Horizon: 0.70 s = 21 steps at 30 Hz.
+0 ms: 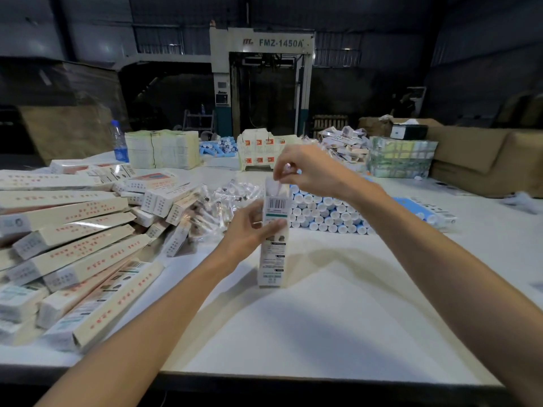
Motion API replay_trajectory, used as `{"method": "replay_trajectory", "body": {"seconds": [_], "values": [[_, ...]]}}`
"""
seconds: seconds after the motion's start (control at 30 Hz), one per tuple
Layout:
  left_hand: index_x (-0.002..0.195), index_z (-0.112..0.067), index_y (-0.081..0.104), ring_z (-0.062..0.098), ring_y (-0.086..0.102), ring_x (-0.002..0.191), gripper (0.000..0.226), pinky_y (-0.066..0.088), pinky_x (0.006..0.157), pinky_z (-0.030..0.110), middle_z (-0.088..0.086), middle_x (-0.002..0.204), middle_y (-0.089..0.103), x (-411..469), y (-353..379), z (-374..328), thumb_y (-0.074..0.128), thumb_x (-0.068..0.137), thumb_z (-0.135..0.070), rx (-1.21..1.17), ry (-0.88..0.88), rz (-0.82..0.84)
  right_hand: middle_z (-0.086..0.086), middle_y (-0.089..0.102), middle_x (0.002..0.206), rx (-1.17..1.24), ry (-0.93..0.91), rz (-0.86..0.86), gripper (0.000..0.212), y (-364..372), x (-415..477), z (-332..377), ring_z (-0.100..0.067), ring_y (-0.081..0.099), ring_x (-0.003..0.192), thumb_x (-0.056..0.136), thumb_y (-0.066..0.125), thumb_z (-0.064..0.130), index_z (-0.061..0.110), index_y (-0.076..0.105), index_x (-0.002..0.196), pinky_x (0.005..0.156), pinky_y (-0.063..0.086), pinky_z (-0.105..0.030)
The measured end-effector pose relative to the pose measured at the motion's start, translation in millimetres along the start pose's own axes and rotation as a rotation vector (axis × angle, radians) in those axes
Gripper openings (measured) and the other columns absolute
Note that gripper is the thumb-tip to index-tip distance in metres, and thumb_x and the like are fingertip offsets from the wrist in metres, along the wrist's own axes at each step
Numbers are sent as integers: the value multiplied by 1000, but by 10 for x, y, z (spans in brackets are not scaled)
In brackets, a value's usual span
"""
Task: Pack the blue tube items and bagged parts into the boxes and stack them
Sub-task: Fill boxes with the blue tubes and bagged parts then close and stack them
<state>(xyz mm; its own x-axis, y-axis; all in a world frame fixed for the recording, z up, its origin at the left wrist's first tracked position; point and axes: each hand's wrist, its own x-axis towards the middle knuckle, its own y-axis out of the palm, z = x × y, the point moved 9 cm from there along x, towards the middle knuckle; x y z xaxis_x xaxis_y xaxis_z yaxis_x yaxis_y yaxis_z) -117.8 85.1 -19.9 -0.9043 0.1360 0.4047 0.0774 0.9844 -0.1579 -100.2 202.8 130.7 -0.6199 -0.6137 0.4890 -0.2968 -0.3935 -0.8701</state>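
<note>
- The near edge of the counter (323,333) is crossed by both forearms.
- One box (272,254) is stood upright on the counter, in the middle, with its top end open.
- The box is held at mid-height by the left grip (249,230), fingers and thumb curled round it.
- The right grip (308,168) is held at the mouth of the box. Its fingertips are pressed together on a small clear item, judged to be a bagged part (288,168); its contents cannot be made out.
- The step in hand is judged to be the insertion of this part. Whether a tube is already inside cannot be told.
- To the left, many long closed boxes (73,245) are heaped loosely, overlapping at angles. They are judged to be packed, but no orderly stack has been formed.
- Behind the upright box, a pile of loose bagged parts (223,201) lies just beside a large block of blue tubes (323,212).
- Further back, flat carton blanks (164,151), a water bottle (119,142), more tubes (220,148) and a heap of packets (346,145) are seen.
- A machine (264,83) stands beyond the counter.
- Progress is judged as partial: a good number of boxes are filled, yet much stock is left to pack, and the stacking is not yet done.
</note>
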Motion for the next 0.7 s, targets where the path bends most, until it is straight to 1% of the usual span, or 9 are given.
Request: {"method": "replay_trajectory", "body": {"seconds": [0.1,0.17,0.27,0.33,0.4,0.5,0.53,0.6,0.7], "values": [[124,-25,72,14,77,107,43,60,91,34,-4,112,81,8,88,-9,87,86,-40,1,-2,9,5,62,108,198,88,-41,25,93,-20,-67,-9,63,94,92,76,9,13,71,117,85,54,-18],[124,-25,72,15,76,108,42,61,92,37,-3,115,80,5,124,-12,87,88,-38,-12,0,11,8,68,100,341,170,-96,35,147,-83,-177,-9,67,91,88,81,9,13,66,119,80,57,-20],[123,-31,74,13,74,111,39,59,93,38,-7,121,78,-1,121,-26,87,88,-43,-11,12,3,4,73,94,305,182,-139,18,212,-177,-263,-4,65,86,88,82,16,10,73,102,74,50,-21],[122,-33,74,16,73,117,40,59,99,46,-6,121,78,-3,112,-13,87,87,-46,-23,10,0,4,75,99,255,138,-150,11,258,-257,-248,-3,61,90,94,77,21,11,78,99,79,42,-20],[125,-37,69,15,72,120,47,59,103,50,-9,123,77,-8,95,-4,89,84,-48,-33,6,-18,4,74,113,269,117,-226,16,274,-385,-266,-7,59,104,101,68,23,12,79,106,89,42,-21],[138,-50,49,10,71,119,67,61,98,39,-11,122,77,-29,82,-37,90,86,-38,-55,33,-40,5,70,120,460,209,-434,19,280,-680,-464,-8,62,108,105,61,19,15,71,120,89,49,-23],[141,-53,44,10,71,119,73,61,94,34,-8,121,78,-37,89,-59,89,88,-32,-65,54,-40,6,70,118,518,246,-447,19,351,-763,-532,-9,64,106,105,61,20,16,69,122,89,52,-27],[145,-50,40,12,71,118,77,60,87,26,-3,120,79,-48,106,-100,87,91,-21,-76,95,-40,6,70,118,602,270,-375,28,566,-858,-563,-9,66,107,104,65,24,17,64,130,90,56,-30],[145,-43,47,10,68,121,69,59,85,24,-2,128,75,-57,135,-158,84,93,-18,-58,136,-38,2,72,118,727,241,-319,44,803,-907,-498,-12,68,109,101,69,19,16,59,144,91,56,-27]]}}
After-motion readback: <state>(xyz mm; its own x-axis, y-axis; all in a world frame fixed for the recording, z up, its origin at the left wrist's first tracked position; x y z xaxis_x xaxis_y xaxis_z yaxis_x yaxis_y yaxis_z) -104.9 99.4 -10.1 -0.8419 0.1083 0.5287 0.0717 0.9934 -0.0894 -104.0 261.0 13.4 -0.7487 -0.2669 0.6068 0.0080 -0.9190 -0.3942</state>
